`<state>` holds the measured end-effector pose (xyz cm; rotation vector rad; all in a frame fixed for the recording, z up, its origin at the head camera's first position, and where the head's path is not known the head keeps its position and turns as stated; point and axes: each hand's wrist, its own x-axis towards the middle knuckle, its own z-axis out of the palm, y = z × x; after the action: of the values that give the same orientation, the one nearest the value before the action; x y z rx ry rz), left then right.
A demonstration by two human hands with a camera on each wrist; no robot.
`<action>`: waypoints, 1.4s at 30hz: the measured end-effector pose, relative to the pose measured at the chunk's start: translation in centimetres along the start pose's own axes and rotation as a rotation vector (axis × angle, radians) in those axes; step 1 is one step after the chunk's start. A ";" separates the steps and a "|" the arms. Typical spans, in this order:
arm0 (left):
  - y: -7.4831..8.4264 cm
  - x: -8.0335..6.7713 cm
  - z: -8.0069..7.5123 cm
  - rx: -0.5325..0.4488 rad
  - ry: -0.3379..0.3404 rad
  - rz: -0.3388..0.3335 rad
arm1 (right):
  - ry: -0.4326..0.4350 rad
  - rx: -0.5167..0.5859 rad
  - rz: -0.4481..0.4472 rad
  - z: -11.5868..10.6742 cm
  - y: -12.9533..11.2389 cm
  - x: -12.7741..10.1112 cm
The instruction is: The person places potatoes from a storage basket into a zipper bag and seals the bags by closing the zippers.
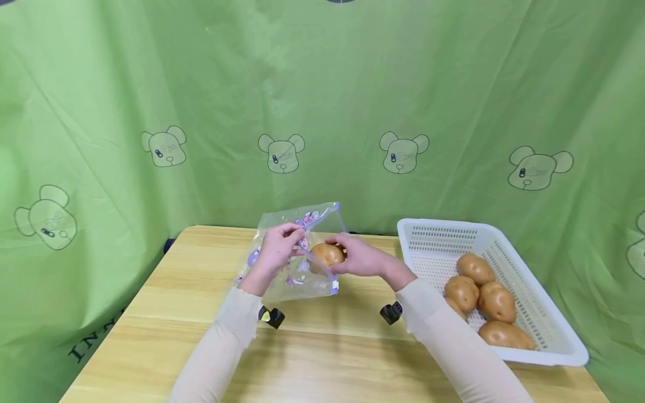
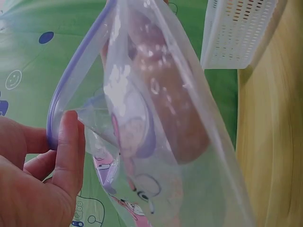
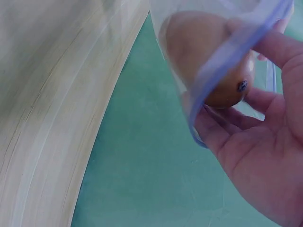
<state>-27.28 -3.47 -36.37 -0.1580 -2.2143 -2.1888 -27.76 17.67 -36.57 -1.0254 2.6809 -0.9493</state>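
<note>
A clear zipper bag (image 1: pixel 287 280) with purple edging and cartoon prints is held up over the table, its mouth facing right. My left hand (image 1: pixel 276 247) pinches the purple edge at the mouth between thumb and fingers; the left wrist view shows the same hand (image 2: pixel 47 165) on that edge. My right hand (image 1: pixel 360 256) grips a brown potato (image 1: pixel 327 254) at the bag's mouth. In the right wrist view the potato (image 3: pixel 213 61) is partly inside, seen through the film, with the fingers of the right hand (image 3: pixel 265 127) curled round its near end.
On the right of the wooden table (image 1: pixel 312 358) stands a white perforated basket (image 1: pixel 546 302) holding several potatoes (image 1: pixel 496 302). A purple-and-white slider (image 1: pixel 335 285) sits at the bag's lower corner. Behind the table hangs a green curtain (image 1: pixel 322 84) with bear prints.
</note>
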 end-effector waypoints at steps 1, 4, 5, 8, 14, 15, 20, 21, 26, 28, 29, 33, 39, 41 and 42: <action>0.1 0.0 0.0 -0.009 0.000 -0.002 | 0.006 0.013 0.008 0.0 0.0 0.1; 0.3 0.0 0.1 -0.039 -0.004 -0.015 | 0.025 -0.001 0.021 0.0 0.0 0.3; 0.4 0.0 0.1 -0.050 -0.006 -0.021 | 0.032 -0.015 0.017 0.0 0.0 0.3; 0.5 0.0 0.1 -0.072 -0.010 -0.024 | 0.058 -0.075 -0.013 0.0 0.0 0.4; 0.4 0.2 0.1 -0.058 -0.001 -0.009 | 0.079 0.006 -0.038 0.0 0.2 0.3; 0.4 0.2 0.1 -0.046 0.003 -0.006 | 0.080 0.029 -0.038 -0.1 0.3 0.2; 0.3 0.3 0.0 -0.012 0.008 -0.013 | 0.103 0.084 -0.026 -0.6 0.2 -0.2; 0.2 0.2 0.0 -0.013 0.006 -0.016 | 0.113 0.092 -0.023 -0.9 0.0 -0.4; -0.3 0.3 0.0 -0.014 0.013 -0.023 | 0.194 0.105 -0.021 -2.9 -0.2 -1.6; -0.6 0.3 -0.1 -0.006 0.020 -0.030 | 0.226 0.094 -0.003 -4.1 0.2 -2.3; -0.8 0.3 -0.1 0.001 0.020 -0.034 | 0.236 0.084 0.016 -4.7 0.5 -2.7; -1.4 0.4 -0.3 0.032 0.013 -0.041 | 0.250 0.007 0.117 -7.4 2.4 -4.6; -1.6 0.4 -1.0 -0.015 0.015 -0.035 | 0.203 -0.097 0.271 -10.6 5.9 -8.1; -1.5 0.4 -1.3 -0.038 0.012 -0.035 | 0.190 -0.127 0.297 -11.2 7.3 -9.2; -1.6 0.4 -1.4 -0.045 0.010 -0.037 | 0.182 -0.136 0.310 -11.4 7.9 -9.8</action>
<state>-27.90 -4.86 -37.86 -0.1072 -2.1812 -2.2542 -28.36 34.32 -33.29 -0.5384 2.9708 -0.8440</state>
